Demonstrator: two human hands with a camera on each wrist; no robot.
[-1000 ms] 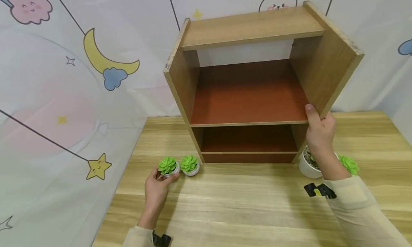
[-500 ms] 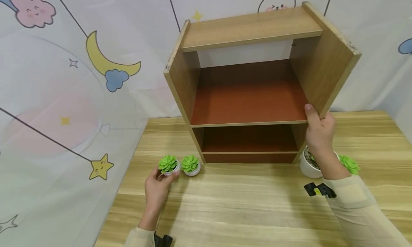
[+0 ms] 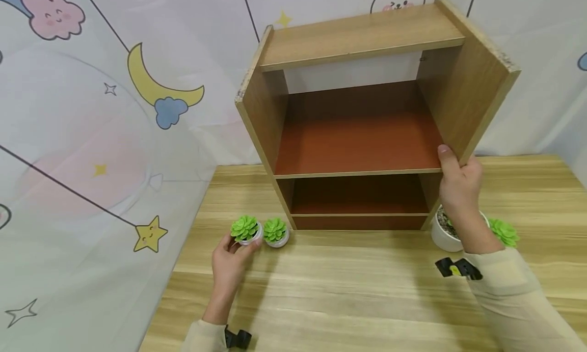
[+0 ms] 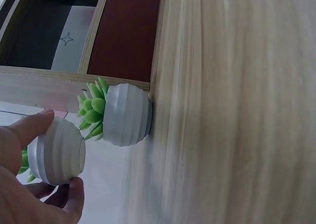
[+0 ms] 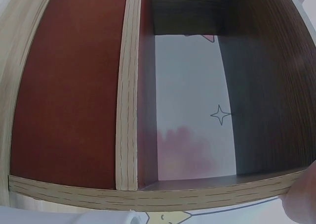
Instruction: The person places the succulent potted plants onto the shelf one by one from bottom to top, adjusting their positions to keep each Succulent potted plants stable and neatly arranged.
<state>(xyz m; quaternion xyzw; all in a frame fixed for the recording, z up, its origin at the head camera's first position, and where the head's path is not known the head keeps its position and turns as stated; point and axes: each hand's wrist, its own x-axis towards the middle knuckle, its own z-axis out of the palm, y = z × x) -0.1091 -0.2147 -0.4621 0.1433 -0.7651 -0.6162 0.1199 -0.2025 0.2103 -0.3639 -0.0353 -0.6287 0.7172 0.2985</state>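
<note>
Head: left hand (image 3: 231, 263) pinches potted succulent (image 3: 244, 227), second succulent (image 3: 275, 231) just right; right hand (image 3: 460, 189) grips cabinet (image 3: 362, 36).
Left wrist: potted succulent off table (image 4: 222, 110); likely carrying step, next needing clearance past second succulent.
Right wrist: right hand at cabinet edge.

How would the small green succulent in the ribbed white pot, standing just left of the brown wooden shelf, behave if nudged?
The standing succulent could tip if nudged high, since its base looks narrower than its middle. It's probably light: the left hand alone holds a matching potted succulent.
</note>
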